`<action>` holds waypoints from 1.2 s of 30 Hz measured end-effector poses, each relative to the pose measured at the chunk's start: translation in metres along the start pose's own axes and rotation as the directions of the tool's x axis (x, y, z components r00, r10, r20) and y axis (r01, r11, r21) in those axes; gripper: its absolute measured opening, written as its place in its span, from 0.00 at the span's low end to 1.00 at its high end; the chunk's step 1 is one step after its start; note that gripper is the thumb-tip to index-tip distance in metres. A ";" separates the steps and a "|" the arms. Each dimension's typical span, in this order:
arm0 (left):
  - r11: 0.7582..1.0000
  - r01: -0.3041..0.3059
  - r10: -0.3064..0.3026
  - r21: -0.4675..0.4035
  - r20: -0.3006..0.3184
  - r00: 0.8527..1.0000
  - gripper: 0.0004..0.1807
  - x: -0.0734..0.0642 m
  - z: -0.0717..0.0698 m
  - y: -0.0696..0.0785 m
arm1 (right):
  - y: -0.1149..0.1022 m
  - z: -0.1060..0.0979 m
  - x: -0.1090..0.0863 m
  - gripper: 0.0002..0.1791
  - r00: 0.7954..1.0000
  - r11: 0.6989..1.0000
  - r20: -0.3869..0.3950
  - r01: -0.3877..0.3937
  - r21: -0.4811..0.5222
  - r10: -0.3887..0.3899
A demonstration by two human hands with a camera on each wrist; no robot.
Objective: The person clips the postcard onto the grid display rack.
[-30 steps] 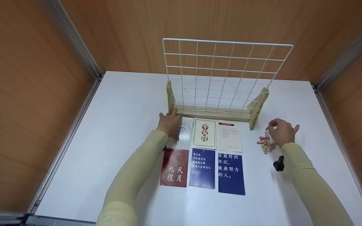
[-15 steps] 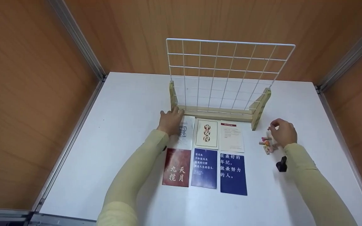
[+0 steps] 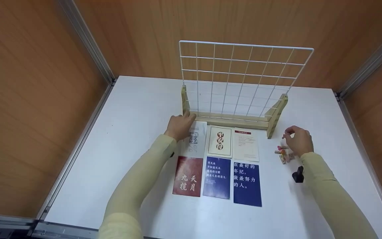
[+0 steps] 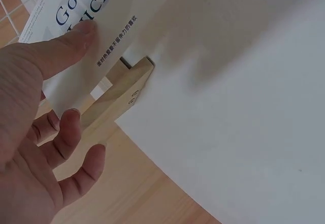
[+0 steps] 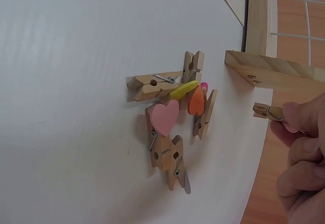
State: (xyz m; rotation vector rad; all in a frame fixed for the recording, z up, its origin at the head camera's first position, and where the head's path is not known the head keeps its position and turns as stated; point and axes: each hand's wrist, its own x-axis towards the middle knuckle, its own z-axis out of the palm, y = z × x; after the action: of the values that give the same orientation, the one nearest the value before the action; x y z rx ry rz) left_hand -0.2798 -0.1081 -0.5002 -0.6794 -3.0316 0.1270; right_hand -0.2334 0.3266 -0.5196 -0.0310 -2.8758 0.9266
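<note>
In the head view my left hand (image 3: 179, 128) is at the upper left of two rows of cards. It pinches a white "Good Luck" card (image 4: 119, 23), thumb on the printed face and fingers behind; the left wrist view shows this card raised at an angle. My right hand (image 3: 299, 141) is beyond the right end of the rack. Between its thumb and finger it pinches a small wooden clothespin (image 5: 266, 111), its other end hidden by the fingers. Below that hand lies a pile of several wooden clothespins, among them one with a pink heart (image 5: 165, 117).
A white wire grid rack (image 3: 235, 77) stands behind the cards in a wooden base (image 3: 230, 122). Flat on the table lie a cream card (image 3: 220, 151), a white printed card (image 3: 246, 147), a red card (image 3: 187, 172) and blue cards (image 3: 217, 189). Wooden walls enclose the table.
My left hand has shifted slightly up the table with the "Good Luck" card, showing more of its print. The right hand keeps its pinch. The head view has moved a little.
</note>
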 end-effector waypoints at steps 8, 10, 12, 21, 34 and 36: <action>0.994 -0.068 0.072 0.091 -0.049 0.996 0.27 0.000 -0.014 -0.003 | -0.011 -0.002 -0.002 0.12 1.000 0.999 0.018 0.018 0.037 -0.018; 0.992 -0.077 0.080 0.096 -0.031 0.996 0.25 -0.001 -0.015 -0.003 | -0.013 -0.001 -0.005 0.12 0.999 0.999 0.024 0.026 0.040 -0.027; 0.992 -0.085 0.086 0.098 -0.008 0.996 0.22 -0.002 -0.017 -0.003 | -0.015 -0.001 -0.008 0.12 0.999 0.999 0.040 0.029 0.044 -0.031; 0.993 -0.116 0.117 -0.027 0.053 0.992 0.18 -0.002 -0.033 -0.007 | -0.014 -0.001 -0.012 0.10 0.995 0.997 0.074 0.057 0.056 -0.061; 0.976 -0.099 0.143 -0.196 0.227 0.963 0.20 -0.012 -0.063 -0.014 | -0.012 0.010 -0.019 0.11 0.988 0.991 0.102 0.108 0.085 -0.117; 0.975 -0.110 0.154 -0.192 0.229 0.961 0.21 -0.013 -0.069 -0.014 | -0.013 0.011 -0.021 0.11 0.987 0.991 0.119 0.099 0.088 -0.109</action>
State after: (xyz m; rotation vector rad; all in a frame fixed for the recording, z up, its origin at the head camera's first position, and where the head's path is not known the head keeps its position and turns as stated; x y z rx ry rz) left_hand -0.2704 -0.1218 -0.4301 -0.9478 -3.2574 -0.0639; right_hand -0.2132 0.3081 -0.5228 0.1883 -2.9141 1.0598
